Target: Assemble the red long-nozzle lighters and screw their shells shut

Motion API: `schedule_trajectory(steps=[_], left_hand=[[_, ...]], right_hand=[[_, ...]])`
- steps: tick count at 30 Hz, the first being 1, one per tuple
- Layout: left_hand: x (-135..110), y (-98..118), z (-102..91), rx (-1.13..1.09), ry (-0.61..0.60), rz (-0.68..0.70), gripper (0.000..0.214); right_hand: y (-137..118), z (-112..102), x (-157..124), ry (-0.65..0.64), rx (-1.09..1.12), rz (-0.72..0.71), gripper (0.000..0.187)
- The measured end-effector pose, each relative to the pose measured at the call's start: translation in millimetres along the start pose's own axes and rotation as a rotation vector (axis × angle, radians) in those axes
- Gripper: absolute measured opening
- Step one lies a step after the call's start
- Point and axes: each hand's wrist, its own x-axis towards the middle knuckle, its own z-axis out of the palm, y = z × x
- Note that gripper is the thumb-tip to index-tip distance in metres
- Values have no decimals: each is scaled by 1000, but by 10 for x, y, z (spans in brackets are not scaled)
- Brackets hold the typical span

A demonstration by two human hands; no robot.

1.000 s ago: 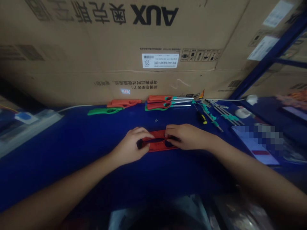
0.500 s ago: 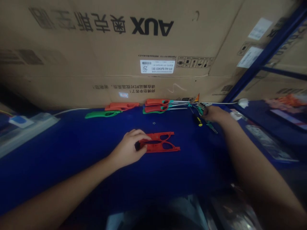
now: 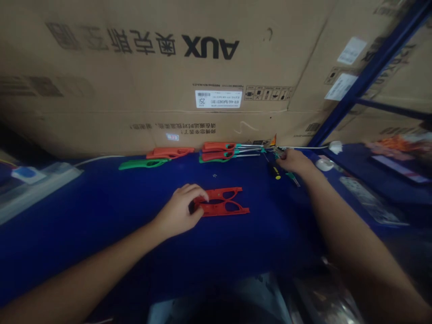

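Observation:
Two red lighter handle halves [image 3: 224, 208] lie side by side on the blue table, cut-outs toward the right. My left hand [image 3: 182, 209] is closed around their left ends, thumb below and fingers above. Something dark shows in its grip; I cannot tell whether it is a part or shadow. At the back right, my right hand [image 3: 292, 161] reaches into a small heap of green and metal lighter parts [image 3: 293, 178], fingers pinched; what they hold is hidden. Just left of it lies a black and yellow screwdriver [image 3: 276, 172].
Long-nosed red lighters [image 3: 219, 150] with metal tubes lie against a large cardboard box [image 3: 151, 90]. Red handle shells [image 3: 172, 153] and a green handle shell [image 3: 143, 164] are further left. Tiny metal bits [image 3: 214, 175] sit mid-table. A blue frame post [image 3: 367, 76] slants at right.
The view has shifted slightly. My left hand stays at the red halves, and my right hand remains at the heap of parts with little movement.

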Motion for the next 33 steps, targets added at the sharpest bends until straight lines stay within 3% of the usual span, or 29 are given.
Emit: schedule_trajectory(steps=[4, 10, 17, 21, 24, 26, 29, 33], left_hand=[[5, -23, -28, 46, -18, 26, 25], [-1, -7, -182, 228, -116, 21, 25], [-24, 38, -368, 356, -191, -35, 21], [-11, 123, -363, 304, -114, -16, 15], [-20, 207, -284, 249, 19, 13, 15], [-33, 239, -222, 255, 88, 14, 26], [-50, 230, -154, 256, 92, 25, 38], [-67, 170, -120, 144, 86, 73, 25]], right_hand=[[-59, -159, -140, 111, 84, 1, 15], [-375, -274, -410, 206, 295, -252, 10], [-729, 18, -752, -113, 816, -615, 22], [-803, 201, -847, -114, 916, -636, 25], [-837, 252, -919, -219, 939, -627, 27], [-861, 262, -975, -318, 978, -622, 29], [-894, 266, -1059, -455, 1039, -648, 31], [-905, 251, -1125, -526, 1034, -729, 26]])
